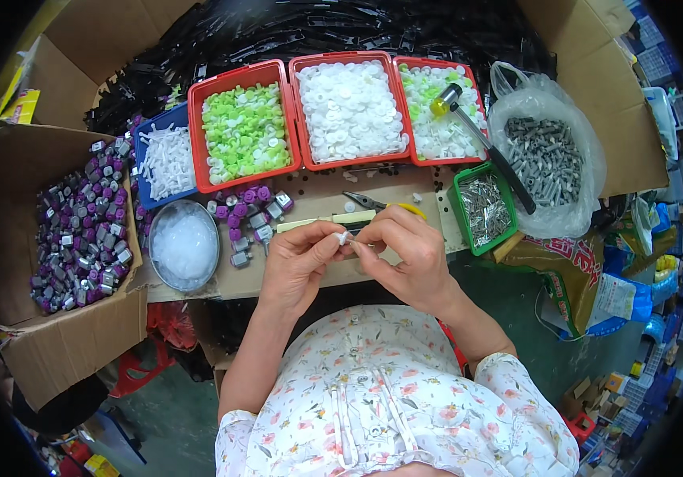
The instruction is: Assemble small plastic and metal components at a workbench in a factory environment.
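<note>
At the far left, a cardboard box [71,350] was filled with small purple-and-grey motors [91,230]. Beside it, white pegs [168,163] were held in a blue tray [162,121], and below that a bowl [186,285] of white paste [184,242] was set on the surface [246,285]. Green and whitish discs [246,127] were heaped in a red tray [254,181], with loose motors scattered below. Nearer the middle, a small white piece [343,237] was pinched between the thumb and forefinger of the left hand [303,262], above the surface's near part. White discs [349,111] were piled in the middle red tray [357,161], and pliers [363,200] were seen below it. The fingertips of the right hand [406,253] were pressed together just beside the piece; what lay between them could not be told. Farther right, a hammer [508,171] was laid slantwise over the third red tray [446,159], metal pins [484,208] were contained in a green basket [494,245], and grey parts [544,155] were gathered in a clear bag [588,199].
</note>
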A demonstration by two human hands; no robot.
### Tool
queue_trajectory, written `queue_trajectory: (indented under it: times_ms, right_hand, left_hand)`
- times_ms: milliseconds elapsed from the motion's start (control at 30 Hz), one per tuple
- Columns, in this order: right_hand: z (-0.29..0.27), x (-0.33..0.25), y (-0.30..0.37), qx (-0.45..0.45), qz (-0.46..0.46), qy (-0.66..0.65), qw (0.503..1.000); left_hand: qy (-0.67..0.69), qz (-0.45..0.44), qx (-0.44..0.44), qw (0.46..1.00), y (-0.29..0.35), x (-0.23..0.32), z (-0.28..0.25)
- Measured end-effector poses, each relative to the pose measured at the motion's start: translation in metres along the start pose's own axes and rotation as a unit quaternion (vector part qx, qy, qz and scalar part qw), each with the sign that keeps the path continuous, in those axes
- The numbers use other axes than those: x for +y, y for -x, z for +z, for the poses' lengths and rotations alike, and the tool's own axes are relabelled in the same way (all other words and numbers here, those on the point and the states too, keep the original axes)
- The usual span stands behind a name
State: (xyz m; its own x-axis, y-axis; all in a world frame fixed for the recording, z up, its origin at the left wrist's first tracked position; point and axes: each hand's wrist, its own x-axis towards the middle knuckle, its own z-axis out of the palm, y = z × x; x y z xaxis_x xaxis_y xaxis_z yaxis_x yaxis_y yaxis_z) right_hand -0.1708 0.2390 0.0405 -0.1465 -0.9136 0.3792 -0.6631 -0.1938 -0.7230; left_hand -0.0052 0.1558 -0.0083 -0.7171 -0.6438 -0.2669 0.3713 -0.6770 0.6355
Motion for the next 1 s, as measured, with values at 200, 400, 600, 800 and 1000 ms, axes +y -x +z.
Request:
queue_trajectory:
  times_ms: [200, 400, 600, 800, 1000]
  right_hand:
    - [-0.005, 0.001, 0.000, -0.013, 0.007, -0.010, 1.000]
    - [-0.009, 0.007, 0.000, -0.029, 0.002, -0.038, 0.999]
    - [0.002, 0.008, -0.001, 0.000, -0.040, -0.020, 0.999]
    - [0.022, 0.008, 0.004, 0.085, -0.124, 0.073, 0.986]
    - [0.030, 0.013, 0.011, 0.066, -0.134, 0.069, 0.986]
  left_hand:
    - [-0.070, 0.038, 0.014, 0.997, 0.000, 0.000, 0.005]
    - [-0.182, 0.097, 0.007, 0.978, 0.003, 0.002, 0.007]
    - [-0.056, 0.029, 0.071, 0.996, 0.015, -0.012, 0.008]
    - [0.070, 0.011, 0.130, 0.989, 0.024, -0.022, 0.012]
    - [0.066, 0.017, 0.141, 0.988, 0.033, -0.022, 0.012]
